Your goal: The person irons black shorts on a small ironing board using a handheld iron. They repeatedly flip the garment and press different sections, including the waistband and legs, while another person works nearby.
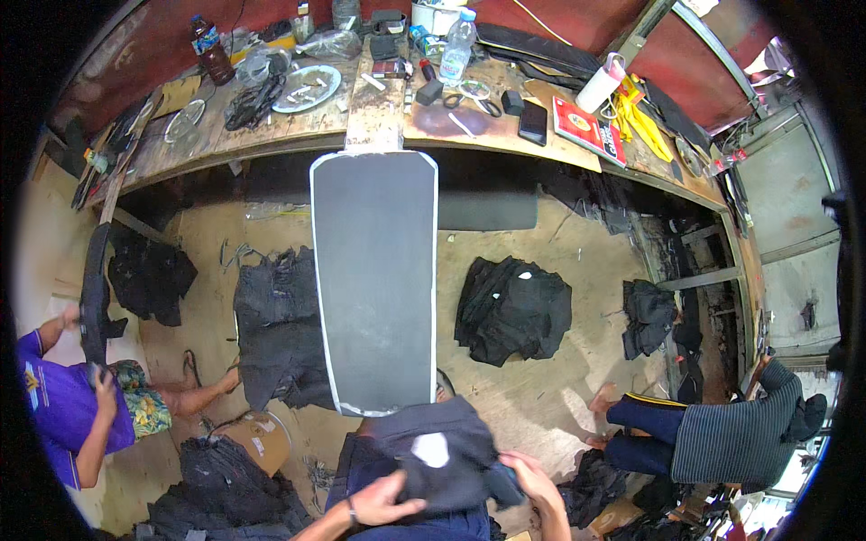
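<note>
A folded black garment (442,482) with a white oval patch (431,450) on it lies across my lap, just below the near end of a long dark board (374,279) with white edges. My left hand (383,500) grips the garment's left edge, its thumb apart from the fingers. At the garment's right side my right hand (534,482) is closed on a fold; its fingertips are partly hidden by cloth.
Black cloth piles lie on the floor at left (280,325) and right (514,309). Behind stands a wooden workbench (307,131) with a water bottle (458,47), phone (533,123) and plate (307,88). One person (68,397) sits at left, holding dark cloth; another (722,437) is at right.
</note>
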Action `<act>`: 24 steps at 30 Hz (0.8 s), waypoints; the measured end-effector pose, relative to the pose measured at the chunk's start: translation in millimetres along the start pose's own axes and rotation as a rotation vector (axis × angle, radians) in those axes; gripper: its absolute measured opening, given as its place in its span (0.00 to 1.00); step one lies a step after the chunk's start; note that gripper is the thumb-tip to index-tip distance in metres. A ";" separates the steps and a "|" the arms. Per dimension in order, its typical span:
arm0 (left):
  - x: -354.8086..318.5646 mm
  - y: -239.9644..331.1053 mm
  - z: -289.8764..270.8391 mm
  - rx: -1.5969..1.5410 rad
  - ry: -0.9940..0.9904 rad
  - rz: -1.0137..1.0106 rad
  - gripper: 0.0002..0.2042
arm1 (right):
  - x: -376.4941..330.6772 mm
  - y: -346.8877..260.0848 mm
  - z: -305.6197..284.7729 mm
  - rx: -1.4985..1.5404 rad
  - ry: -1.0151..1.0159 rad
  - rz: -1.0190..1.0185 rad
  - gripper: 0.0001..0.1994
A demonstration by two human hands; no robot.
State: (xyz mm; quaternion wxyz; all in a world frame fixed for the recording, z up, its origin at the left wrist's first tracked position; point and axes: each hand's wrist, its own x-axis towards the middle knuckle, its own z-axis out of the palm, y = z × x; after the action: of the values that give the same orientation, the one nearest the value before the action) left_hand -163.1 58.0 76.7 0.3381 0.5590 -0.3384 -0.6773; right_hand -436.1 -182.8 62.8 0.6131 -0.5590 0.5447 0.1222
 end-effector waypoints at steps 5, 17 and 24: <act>148.3 28.6 24.0 0.017 0.106 0.583 0.45 | -41.2 11.8 -94.9 0.141 0.570 -0.047 0.24; 105.0 -165.8 -126.0 0.626 0.863 -0.565 0.18 | 207.5 118.4 -41.1 -0.224 0.576 -0.131 0.50; 105.6 -141.4 -325.4 1.159 1.103 -0.378 0.38 | 161.1 106.7 75.8 -0.486 0.389 -0.132 0.45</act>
State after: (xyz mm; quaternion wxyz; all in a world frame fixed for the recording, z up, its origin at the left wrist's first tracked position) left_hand 131.0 20.3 -144.8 -0.0061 0.9450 -0.3197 -0.0685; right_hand -416.1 -157.8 -142.3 0.3527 -0.7361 0.5692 0.0993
